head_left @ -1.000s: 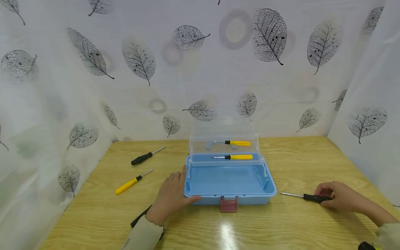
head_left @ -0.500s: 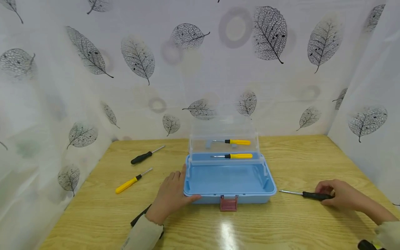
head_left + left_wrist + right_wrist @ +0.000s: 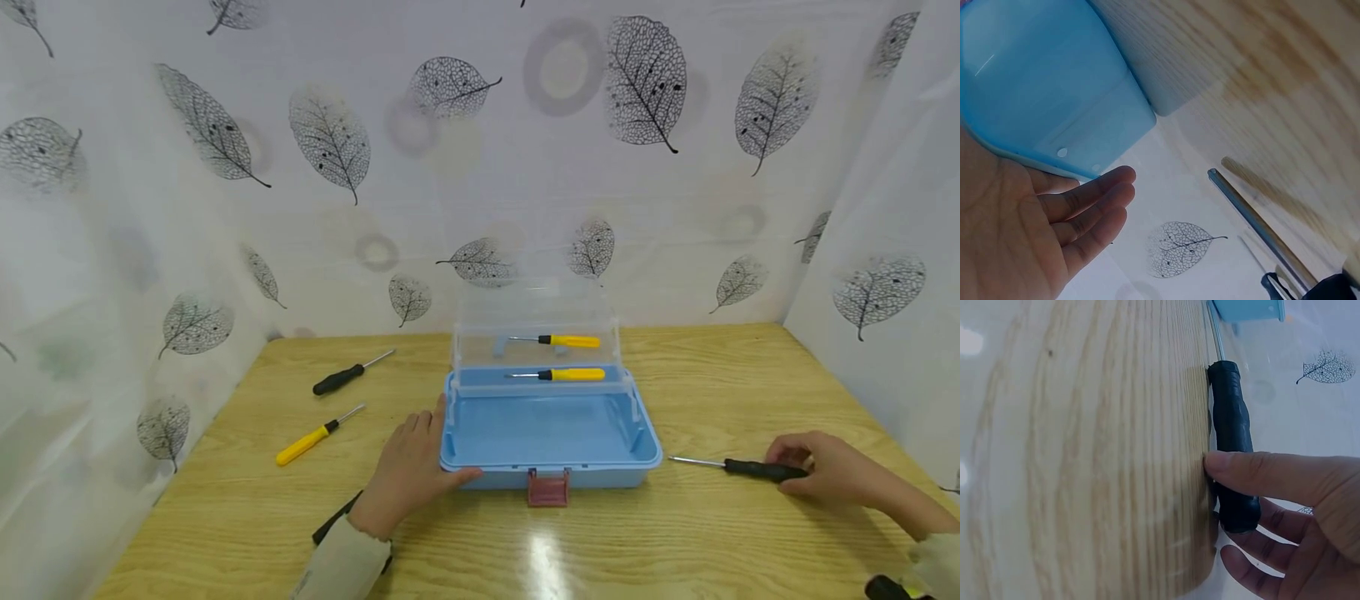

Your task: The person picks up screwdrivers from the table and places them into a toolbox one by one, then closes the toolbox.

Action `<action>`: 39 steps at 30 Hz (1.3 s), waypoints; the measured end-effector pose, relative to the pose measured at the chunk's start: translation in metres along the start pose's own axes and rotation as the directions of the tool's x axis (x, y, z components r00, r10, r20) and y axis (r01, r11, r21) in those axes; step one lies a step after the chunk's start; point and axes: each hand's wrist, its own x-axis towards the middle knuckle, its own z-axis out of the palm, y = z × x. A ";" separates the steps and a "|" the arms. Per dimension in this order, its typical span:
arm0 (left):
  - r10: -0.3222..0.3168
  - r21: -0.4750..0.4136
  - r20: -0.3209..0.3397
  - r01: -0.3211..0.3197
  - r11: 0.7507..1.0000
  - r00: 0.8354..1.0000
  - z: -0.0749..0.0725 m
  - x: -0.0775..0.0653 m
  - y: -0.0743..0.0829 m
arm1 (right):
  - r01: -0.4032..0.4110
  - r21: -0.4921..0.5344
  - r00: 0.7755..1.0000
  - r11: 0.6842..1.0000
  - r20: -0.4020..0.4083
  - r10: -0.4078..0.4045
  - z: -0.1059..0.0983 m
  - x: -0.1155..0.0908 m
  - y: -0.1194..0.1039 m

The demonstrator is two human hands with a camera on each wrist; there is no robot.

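Observation:
A light-blue toolbox [image 3: 551, 429] stands with its clear lid [image 3: 536, 308] raised and its pink latch [image 3: 548, 488] down. My left hand [image 3: 408, 475] rests against its left side, thumb on the front rim; the left wrist view shows the fingers [image 3: 1091, 203] nearly straight along the wall. At the right, my right hand [image 3: 832, 471] pinches the handle end of a black screwdriver [image 3: 757, 470] between thumb and fingers. Its shaft points at the toolbox, low over the table; whether it touches I cannot tell. In the right wrist view the thumb [image 3: 1241, 472] crosses the black handle [image 3: 1230, 415].
Yellow-handled screwdrivers [image 3: 576, 375] show in the toolbox's clear rear part. On the left lie another black screwdriver [image 3: 339, 380] and a yellow screwdriver [image 3: 303, 447]. A dark object [image 3: 330, 523] is partly under the left forearm. A leaf-patterned curtain [image 3: 517, 167] encloses the wooden table [image 3: 247, 517].
My right hand has shifted slightly right toward the end of the screwdriver's handle, so more of the handle shows. The left hand and the toolbox stay in place.

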 end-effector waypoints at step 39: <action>0.011 0.022 -0.023 -0.010 1.000 1.000 0.001 0.000 0.000 | 0.116 0.052 0.984 0.992 -0.142 -0.108 0.010 -0.001 0.011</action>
